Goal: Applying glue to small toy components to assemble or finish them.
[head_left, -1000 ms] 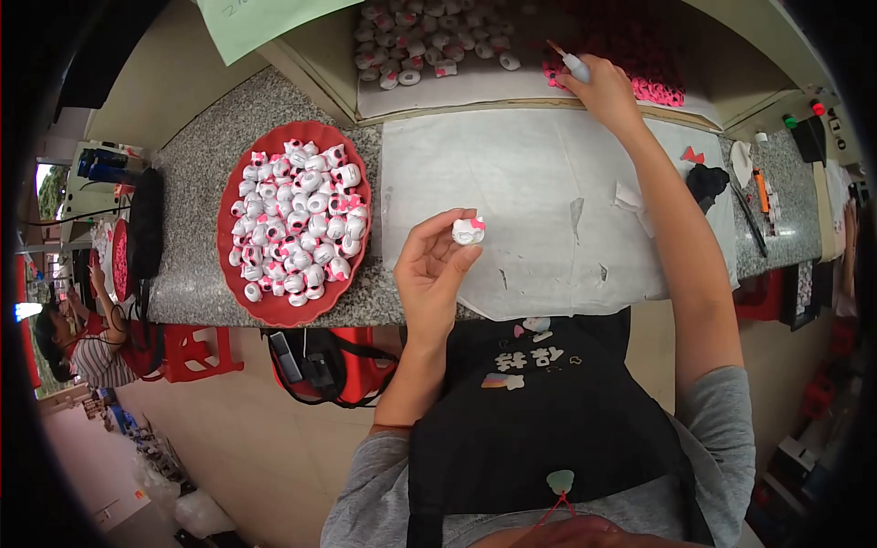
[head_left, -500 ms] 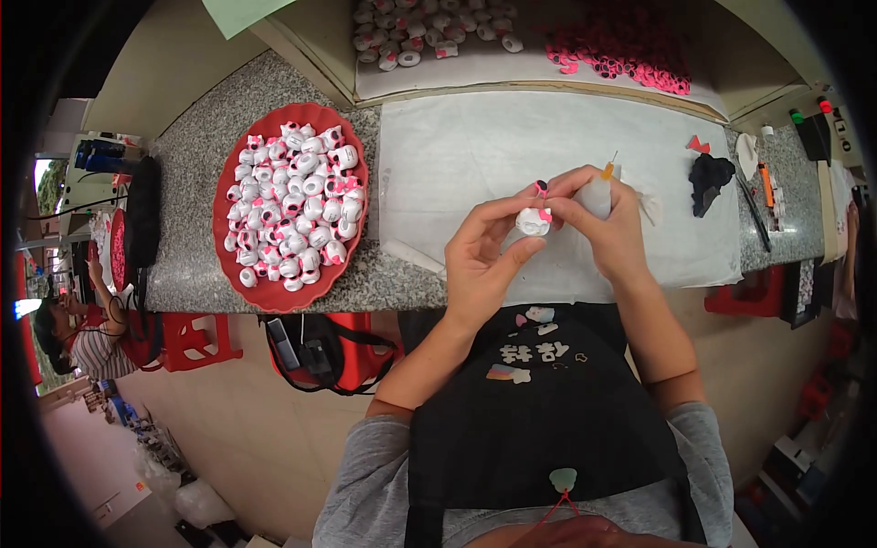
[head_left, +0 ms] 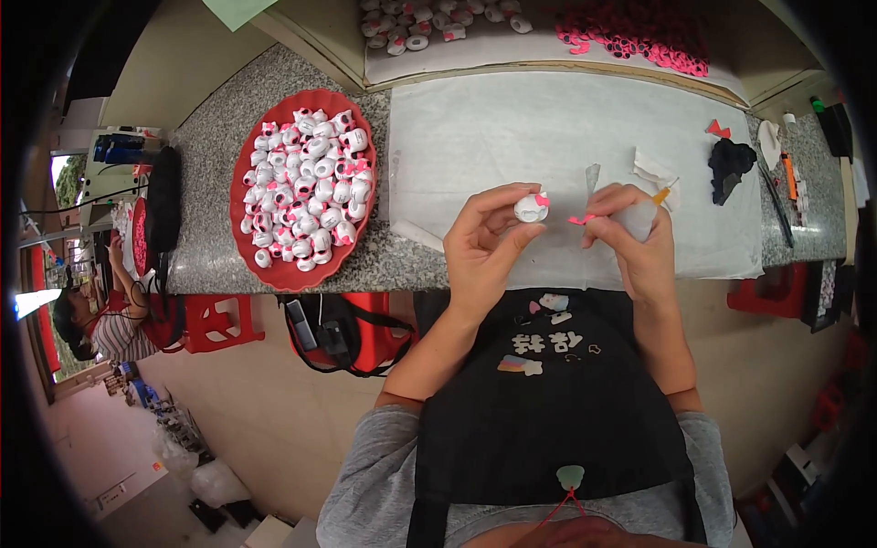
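Between the thumb and fingers of my left hand [head_left: 475, 251] is a small white cat-like figurine head [head_left: 529, 209] with a pink patch on its upper right. A tiny pink part [head_left: 577, 220] is pinched in the fingertips of my right hand [head_left: 644, 260], a short way right of the head. That same hand also keeps a whitish squeeze bottle [head_left: 639, 220] with an orange tip tucked in its grip. Both hands hover over the white sheet [head_left: 466, 119] on the bench.
A red scalloped tray [head_left: 242, 242] piled with white-and-pink heads stands at left. On the shelf behind lie more white heads [head_left: 448, 20] and many pink parts [head_left: 630, 41]. A black cloth [head_left: 731, 169] and crumpled tissue [head_left: 653, 166] lie at right. Another person [head_left: 110, 315] sits far left.
My hands have drawn apart. The pink part, earlier at the head, is now away from it in my right fingertips. The bottle has tilted further right, and the whole view has shifted slightly.
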Demonstrator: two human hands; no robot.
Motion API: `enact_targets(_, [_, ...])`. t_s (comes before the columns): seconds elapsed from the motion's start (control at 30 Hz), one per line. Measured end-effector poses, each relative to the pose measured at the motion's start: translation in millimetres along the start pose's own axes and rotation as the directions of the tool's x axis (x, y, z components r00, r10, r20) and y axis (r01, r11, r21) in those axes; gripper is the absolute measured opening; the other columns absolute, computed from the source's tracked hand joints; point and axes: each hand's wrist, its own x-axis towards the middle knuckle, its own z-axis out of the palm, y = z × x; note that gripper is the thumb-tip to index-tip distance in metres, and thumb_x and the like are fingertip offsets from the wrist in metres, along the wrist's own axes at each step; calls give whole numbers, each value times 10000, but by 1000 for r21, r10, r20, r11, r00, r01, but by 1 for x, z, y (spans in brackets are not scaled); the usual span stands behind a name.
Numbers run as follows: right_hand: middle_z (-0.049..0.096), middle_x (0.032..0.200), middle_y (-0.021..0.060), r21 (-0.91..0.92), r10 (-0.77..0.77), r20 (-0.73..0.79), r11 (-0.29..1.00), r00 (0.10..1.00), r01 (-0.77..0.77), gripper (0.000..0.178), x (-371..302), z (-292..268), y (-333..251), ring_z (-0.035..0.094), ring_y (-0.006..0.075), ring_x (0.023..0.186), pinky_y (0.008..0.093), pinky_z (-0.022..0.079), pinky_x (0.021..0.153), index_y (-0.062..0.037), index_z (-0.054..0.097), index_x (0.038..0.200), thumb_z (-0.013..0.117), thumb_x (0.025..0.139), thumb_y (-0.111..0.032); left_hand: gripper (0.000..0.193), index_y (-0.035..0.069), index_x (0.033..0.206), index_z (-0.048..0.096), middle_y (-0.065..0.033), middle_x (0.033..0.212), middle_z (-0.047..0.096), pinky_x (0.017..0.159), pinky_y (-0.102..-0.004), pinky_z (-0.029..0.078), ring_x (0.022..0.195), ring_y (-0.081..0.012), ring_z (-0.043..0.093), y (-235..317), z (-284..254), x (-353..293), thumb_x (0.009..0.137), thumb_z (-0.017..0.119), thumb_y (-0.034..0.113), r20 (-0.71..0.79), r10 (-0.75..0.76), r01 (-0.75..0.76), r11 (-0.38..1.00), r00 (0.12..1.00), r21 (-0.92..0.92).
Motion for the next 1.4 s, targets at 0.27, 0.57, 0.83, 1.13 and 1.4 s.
enact_targets(0.27, [521, 708, 116, 38, 75, 62, 996, 995, -77, 82, -5, 11, -1, 509, 155, 622, 247, 432, 540, 19, 486, 699, 558, 664, 35, 287, -6, 938, 517, -110, 977, 526, 709, -245, 434, 875, -172, 515, 1, 3, 0, 661, 551, -74, 37, 145, -150, 946, 989, 289])
enact_targets(0.57, [457, 767, 79, 196, 149, 58, 968, 987, -158, 91, 0, 11, 7, 474, 126, 590, 234, 404, 488, -2, 483, 711, 560, 670, 22, 287, -29, 955, 471, -178, 1009, 486, 741, -279, 430, 909, -209, 501, 2, 3, 0, 683, 520, -109, 142, 150, -192, 914, 978, 359])
enact_targets(0.83, [449, 763, 57, 57, 51, 3, 997, 999, -51, 158, -3, 14, 11, 455, 97, 574, 200, 374, 462, -18, 470, 753, 591, 656, 11, 274, -41, 961, 481, -148, 1004, 505, 783, -259, 404, 931, -185, 492, 10, 7, 0, 694, 542, -60, 77, -31, 30, 999, 997, 12])
enact_targets(1.13, [514, 756, 64, -86, 10, 142, 996, 990, 2, 310, -3, 18, 2, 478, 75, 593, 176, 388, 467, 9, 495, 924, 605, 635, 29, 230, -53, 950, 486, -168, 1007, 493, 789, -271, 412, 937, -195, 485, 8, -1, -3, 721, 503, -67, 183, -44, 70, 988, 982, -135])
enact_targets(1.4, [532, 743, 78, -20, 25, 160, 1000, 987, -22, 241, -6, 11, 8, 504, 93, 582, 192, 410, 474, 29, 513, 836, 626, 624, 27, 212, -49, 926, 506, -161, 996, 500, 779, -278, 422, 927, -201, 492, 3, -1, -6, 715, 507, -66, 223, -28, 60, 988, 974, -141])
